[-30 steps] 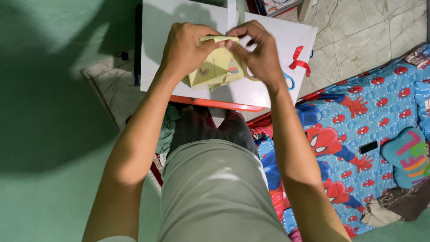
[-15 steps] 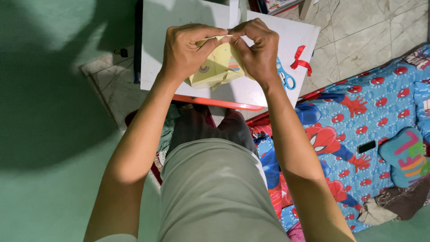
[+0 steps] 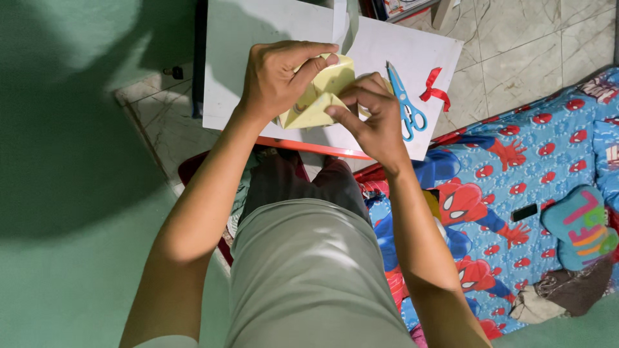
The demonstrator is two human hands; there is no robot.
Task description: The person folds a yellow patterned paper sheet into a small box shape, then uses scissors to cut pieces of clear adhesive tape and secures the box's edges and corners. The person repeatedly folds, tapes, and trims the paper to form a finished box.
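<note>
1. Left hand (image 3: 278, 80) gripping top of folded yellow patterned paper (image 3: 317, 96), thumb pressed over upper edge.
2. Paper held just above white tabletop (image 3: 258, 38), between both hands.
3. Right hand (image 3: 373, 121) pinching paper's lower right fold with fingertips.
4. Blue-handled scissors (image 3: 403, 103) lying on tabletop, just beside right hand.
5. Red ribbon bow (image 3: 433, 90) near table's right edge.
6. Blue cartoon-print bedsheet (image 3: 548, 148) on floor far right, black phone (image 3: 523, 212) lying on it.

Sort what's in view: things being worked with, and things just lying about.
In hand: folded yellow paper, gripped by left hand and right hand.

Lying about: blue scissors, red ribbon bow, white board, dark phone, teal cushion.
</note>
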